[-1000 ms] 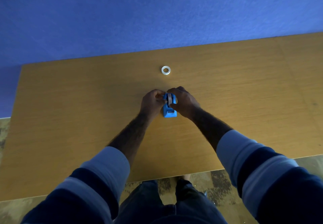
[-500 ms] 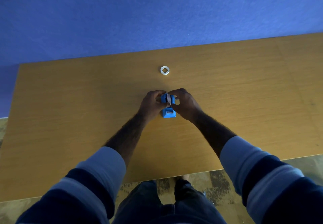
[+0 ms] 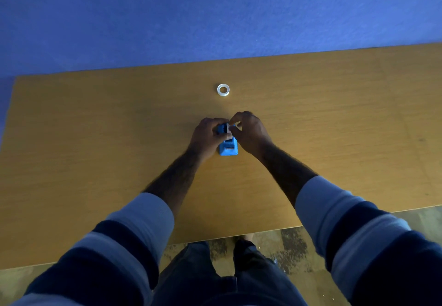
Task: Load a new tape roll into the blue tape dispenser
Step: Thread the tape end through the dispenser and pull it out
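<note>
Blue tape dispenser (image 3: 228, 147): on the wooden desk (image 3: 95, 138), mid-desk, between both hands. Left hand (image 3: 207, 136): curled round the dispenser's far left side, gripping it. Right hand (image 3: 251, 131): thumb and fingertips pinched on a small white piece at the dispenser's top; what it is cannot be told. Tape roll (image 3: 223, 89): flat on the desk, beyond the hands, apart from both.

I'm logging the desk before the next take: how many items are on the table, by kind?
Blue tape dispenser: 1, gripped at its far end by the left hand and the right hand.
White ring, which looks like a tape roll or core: 1, lying flat beyond the hands, untouched.
Small pale piece pinched at the dispenser's top: 1, too small to identify.
Total: 3
</note>
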`<move>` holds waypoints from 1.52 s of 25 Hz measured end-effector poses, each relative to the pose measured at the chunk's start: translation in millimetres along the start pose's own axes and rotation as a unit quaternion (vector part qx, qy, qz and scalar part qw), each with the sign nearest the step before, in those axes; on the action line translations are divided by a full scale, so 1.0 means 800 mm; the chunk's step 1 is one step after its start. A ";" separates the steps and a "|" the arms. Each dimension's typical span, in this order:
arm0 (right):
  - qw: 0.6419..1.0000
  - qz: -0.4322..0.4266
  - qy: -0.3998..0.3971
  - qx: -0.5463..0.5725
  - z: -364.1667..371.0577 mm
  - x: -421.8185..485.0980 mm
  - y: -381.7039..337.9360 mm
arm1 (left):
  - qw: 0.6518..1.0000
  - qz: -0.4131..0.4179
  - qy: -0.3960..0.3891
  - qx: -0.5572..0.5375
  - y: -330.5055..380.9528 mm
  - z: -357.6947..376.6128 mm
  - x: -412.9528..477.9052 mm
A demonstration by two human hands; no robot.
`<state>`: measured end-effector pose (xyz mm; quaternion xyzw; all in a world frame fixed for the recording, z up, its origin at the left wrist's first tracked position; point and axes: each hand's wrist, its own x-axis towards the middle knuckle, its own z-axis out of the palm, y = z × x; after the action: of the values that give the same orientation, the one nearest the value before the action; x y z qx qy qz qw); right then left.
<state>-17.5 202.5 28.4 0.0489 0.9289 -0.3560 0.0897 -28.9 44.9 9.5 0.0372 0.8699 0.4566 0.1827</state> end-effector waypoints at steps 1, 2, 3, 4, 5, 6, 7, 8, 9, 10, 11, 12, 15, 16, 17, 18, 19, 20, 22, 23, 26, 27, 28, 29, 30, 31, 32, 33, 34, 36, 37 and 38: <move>1.000 0.007 0.004 -0.007 -0.001 0.004 -0.003 | 1.000 0.002 0.003 -0.005 0.000 0.001 -0.002; 1.000 0.015 0.005 -0.016 -0.001 0.009 -0.007 | 1.000 0.005 0.007 -0.009 0.000 0.002 -0.004; 0.999 0.024 0.005 -0.026 -0.001 0.015 -0.010 | 1.000 0.010 0.011 -0.011 0.001 0.003 -0.004; 0.999 0.033 0.004 -0.037 -0.001 0.020 -0.012 | 1.000 0.015 0.014 -0.009 0.001 0.003 -0.005; 0.998 0.044 0.003 -0.048 -0.001 0.026 -0.015 | 1.000 0.020 0.016 -0.005 0.002 0.003 -0.005; 0.997 0.054 0.000 -0.053 -0.001 0.030 -0.017 | 1.000 0.022 0.018 0.000 0.002 0.003 -0.005; 0.997 0.064 -0.007 -0.052 -0.001 0.033 -0.018 | 1.000 0.023 0.021 0.004 0.001 0.003 -0.005; 0.996 0.071 -0.015 -0.048 -0.001 0.036 -0.019 | 0.999 0.022 0.023 0.007 0.000 0.004 -0.004; 0.996 0.076 -0.021 -0.043 -0.001 0.038 -0.019 | 1.000 0.018 0.023 0.007 -0.002 0.004 -0.003; 0.996 0.078 -0.022 -0.038 -0.001 0.038 -0.018 | 1.000 0.014 0.020 0.003 -0.003 0.004 -0.003; 0.996 0.076 -0.020 -0.033 -0.001 0.036 -0.017 | 1.000 0.011 0.016 -0.002 -0.004 0.004 -0.003; 0.997 0.070 -0.016 -0.026 -0.001 0.034 -0.015 | 1.000 0.009 0.013 -0.007 -0.004 0.004 -0.003; 0.999 0.044 0.005 -0.008 0.001 0.022 -0.009 | 1.000 0.010 0.009 -0.002 -0.005 0.003 0.000; 0.999 0.039 0.013 -0.009 0.002 0.019 -0.007 | 1.000 0.011 0.009 0.004 -0.004 0.003 0.000; 0.999 0.036 0.020 -0.011 0.004 0.016 -0.007 | 1.000 0.012 0.009 0.008 -0.003 0.004 0.000; 0.999 0.035 0.025 -0.013 0.005 0.015 -0.007 | 1.000 0.013 0.010 0.011 -0.002 0.004 0.000; 0.999 0.037 0.028 -0.014 0.006 0.015 -0.007 | 1.000 0.016 0.013 0.012 -0.001 0.004 -0.001; 0.999 0.041 0.030 -0.015 0.006 0.015 -0.009 | 1.000 0.018 0.016 0.012 -0.001 0.004 -0.001; 0.998 0.049 0.031 -0.024 0.005 0.019 -0.013 | 1.000 0.019 0.017 0.012 0.000 0.005 -0.001; 0.998 0.053 0.030 -0.027 0.004 0.022 -0.015 | 1.000 0.020 0.018 0.013 0.000 0.006 -0.001; 0.997 0.073 0.023 -0.028 0.000 0.029 -0.018 | 0.999 0.023 0.023 0.022 0.000 0.008 -0.001; 0.997 0.078 0.019 -0.024 0.000 0.030 -0.018 | 0.999 0.023 0.022 0.023 -0.001 0.008 -0.001; 0.997 0.078 0.015 -0.020 0.000 0.030 -0.017 | 0.999 0.023 0.018 0.024 -0.001 0.007 0.000; 0.997 0.075 0.012 -0.016 0.000 0.029 -0.016 | 0.999 0.023 0.013 0.024 -0.001 0.007 0.000; 0.997 0.072 0.013 -0.010 0.000 0.026 -0.015 | 0.999 0.025 0.009 0.023 -0.001 0.005 0.001; 0.997 0.069 0.019 -0.003 0.001 0.022 -0.013 | 0.999 0.028 0.008 0.022 -0.002 0.005 0.002; 0.998 0.064 0.028 0.000 0.003 0.017 -0.011 | 0.999 0.031 0.009 0.024 -0.002 0.005 0.002; 0.998 0.058 0.037 0.000 0.004 0.012 -0.010 | 0.999 0.034 0.011 0.028 -0.002 0.005 0.002; 0.998 0.053 0.044 0.000 0.006 0.007 -0.008 | 0.999 0.035 0.013 0.032 -0.002 0.005 0.002; 0.997 0.054 0.051 0.009 0.008 0.005 -0.006 | 0.999 0.034 0.016 0.037 -0.001 0.007 0.002; 0.997 0.058 0.051 0.010 0.008 0.006 -0.007 | 0.999 0.033 0.017 0.037 -0.001 0.008 0.003; 0.997 0.062 0.050 0.005 0.009 0.008 -0.009 | 0.999 0.033 0.017 0.037 -0.001 0.008 0.003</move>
<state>-23.7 193.0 26.6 0.1251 0.9256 -0.3513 0.0647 -28.6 50.1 4.6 0.0652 0.8874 0.4306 0.1513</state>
